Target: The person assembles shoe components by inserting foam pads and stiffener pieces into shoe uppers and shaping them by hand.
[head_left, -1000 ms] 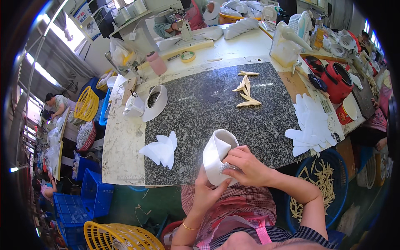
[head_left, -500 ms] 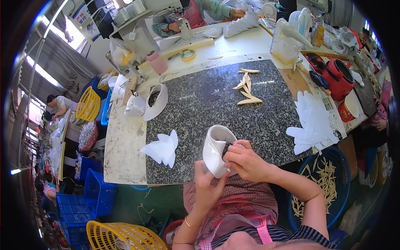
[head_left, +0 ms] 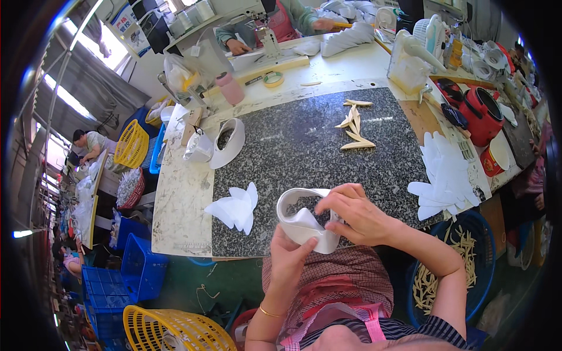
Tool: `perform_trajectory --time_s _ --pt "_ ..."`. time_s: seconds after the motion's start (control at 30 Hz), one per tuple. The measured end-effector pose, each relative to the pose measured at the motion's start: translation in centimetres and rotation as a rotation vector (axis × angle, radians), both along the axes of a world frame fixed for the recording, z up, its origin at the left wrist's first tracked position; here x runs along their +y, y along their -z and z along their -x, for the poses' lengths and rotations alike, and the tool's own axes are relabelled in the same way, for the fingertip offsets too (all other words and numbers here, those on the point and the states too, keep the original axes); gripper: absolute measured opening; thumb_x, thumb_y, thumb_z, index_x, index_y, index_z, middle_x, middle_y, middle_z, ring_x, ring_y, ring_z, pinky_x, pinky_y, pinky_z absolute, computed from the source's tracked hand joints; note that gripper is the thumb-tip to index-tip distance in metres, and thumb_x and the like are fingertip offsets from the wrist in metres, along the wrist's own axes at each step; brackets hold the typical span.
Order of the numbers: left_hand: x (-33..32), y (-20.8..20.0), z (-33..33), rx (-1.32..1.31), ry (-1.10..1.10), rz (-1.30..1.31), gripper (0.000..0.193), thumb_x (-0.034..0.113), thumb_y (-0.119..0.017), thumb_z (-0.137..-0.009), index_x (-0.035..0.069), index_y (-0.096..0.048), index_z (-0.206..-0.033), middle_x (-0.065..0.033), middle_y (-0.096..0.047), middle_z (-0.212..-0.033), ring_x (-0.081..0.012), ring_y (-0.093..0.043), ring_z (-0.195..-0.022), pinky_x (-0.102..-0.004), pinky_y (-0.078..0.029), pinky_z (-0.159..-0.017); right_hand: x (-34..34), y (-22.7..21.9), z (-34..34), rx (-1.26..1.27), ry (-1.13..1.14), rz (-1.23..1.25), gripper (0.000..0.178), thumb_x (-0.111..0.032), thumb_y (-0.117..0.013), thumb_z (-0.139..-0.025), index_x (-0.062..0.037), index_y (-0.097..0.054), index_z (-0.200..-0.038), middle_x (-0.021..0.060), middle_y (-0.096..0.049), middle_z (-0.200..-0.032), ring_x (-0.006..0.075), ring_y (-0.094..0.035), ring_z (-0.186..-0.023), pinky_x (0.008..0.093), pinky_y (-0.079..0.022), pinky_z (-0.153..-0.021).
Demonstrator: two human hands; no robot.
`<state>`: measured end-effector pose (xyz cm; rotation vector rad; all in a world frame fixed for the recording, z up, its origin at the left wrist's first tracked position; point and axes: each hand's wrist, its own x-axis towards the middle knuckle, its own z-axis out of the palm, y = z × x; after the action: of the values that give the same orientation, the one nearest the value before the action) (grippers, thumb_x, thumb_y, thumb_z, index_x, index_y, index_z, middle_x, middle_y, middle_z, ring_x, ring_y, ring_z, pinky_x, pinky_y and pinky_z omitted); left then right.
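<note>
A white, shiny, ring-shaped piece (head_left: 303, 231) of stiff sheet material, possibly a shoe upper, is held above the front edge of the dark granite slab (head_left: 281, 152). My left hand (head_left: 285, 255) grips its lower left side, thumb on the outside wall. At its right rim my right hand (head_left: 364, 220) holds on, with the index finger bent over the opening; part of the grip is hidden. A similar white piece (head_left: 233, 146) rests at the slab's left edge. Thin white cutouts lie fanned in a left pile (head_left: 237, 209) and a right pile (head_left: 442, 175).
Several beige strips (head_left: 358, 143) lie on the slab's far part. A blue basket (head_left: 490, 263) of such strips stands low at the right, a yellow basket (head_left: 170, 327) at the lower left. Beyond are a pink bottle (head_left: 230, 89), tape roll (head_left: 273, 79) and a person at a sewing machine (head_left: 268, 44).
The white piece has turned so that its opening faces up more. My right hand has lifted off its inner fold and moved to the right rim. The view has shifted slightly.
</note>
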<state>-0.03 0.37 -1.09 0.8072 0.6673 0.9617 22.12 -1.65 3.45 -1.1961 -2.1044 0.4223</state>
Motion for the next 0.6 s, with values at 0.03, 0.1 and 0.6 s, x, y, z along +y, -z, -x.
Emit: perform_trajectory --time_s 0.03,0.1,0.6 --pt "-0.1 -0.2 -0.1 0.028 -0.006 -0.034 0.056 -0.009 -0.076 -0.085 -0.002 -0.047 -0.133 -0.0135 -0.061 -0.129 -0.022 -0.064 -0.119 -0.038 -0.055 -0.102 0.1 -0.2 0.6 0.132 0.072 0.078 0.024 -0.015 -0.069 -0.09 -0.0113 -0.059 -0.113 0.0065 -0.064 -0.119 0.0263 -0.054 -0.12 0.0485 -0.03 -0.111" --pt "-0.2 -0.7 -0.3 0.045 -0.015 -0.053 0.061 -0.01 -0.078 -0.082 -0.001 -0.046 -0.134 -0.0134 -0.063 -0.127 -0.0212 -0.066 -0.116 -0.0363 -0.056 -0.101 1.1 0.3 1.2 0.179 0.057 0.087 0.028 -0.014 -0.07 -0.089 -0.0112 -0.058 -0.115 0.0052 -0.065 -0.115 0.0261 -0.055 -0.118 0.0473 -0.031 -0.109" --pt "-1.5 0.0 1.4 0.193 -0.295 -0.094 0.056 -0.012 -0.08 -0.077 0.001 -0.052 -0.123 -0.013 -0.068 -0.118 -0.0188 -0.07 -0.106 -0.0322 -0.06 -0.093 -1.2 4.1 5.6 0.201 0.252 -0.203 0.016 -0.018 -0.081 -0.081 -0.0192 -0.077 -0.096 -0.0052 -0.072 -0.094 0.0185 -0.06 -0.102 0.0393 -0.032 -0.093"
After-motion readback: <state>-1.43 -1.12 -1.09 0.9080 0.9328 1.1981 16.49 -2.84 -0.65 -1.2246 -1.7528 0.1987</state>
